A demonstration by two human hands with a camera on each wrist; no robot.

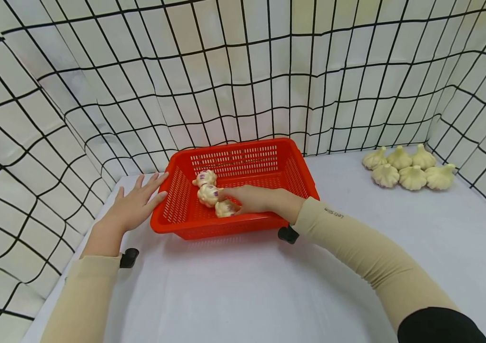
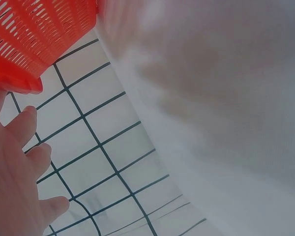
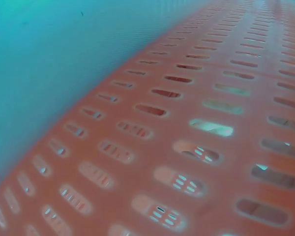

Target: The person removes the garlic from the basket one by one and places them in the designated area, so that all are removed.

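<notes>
Basket [image 1: 225, 226] holds three garlic bulbs [image 1: 208, 196], right fingers [image 1: 235, 193] gripping one, left fingers [image 1: 155, 183] spread.

Bare left hand [image 1: 137, 205] and right hand [image 1: 251, 197], both forearms in close-fitting plain beige stretch sleeves, left sleeve [image 1: 82, 295] and right sleeve [image 1: 362, 252], ending at the wrists. Right one has small dark lettering [image 1: 333, 213] near the cuff, reads roughly "LetsSlim", fabric creased mid-length, black garment edge [image 1: 437, 326] over its upper end. Small black blocky module at each wrist: left unit [image 1: 129, 258], right unit [image 1: 287, 234].
</notes>
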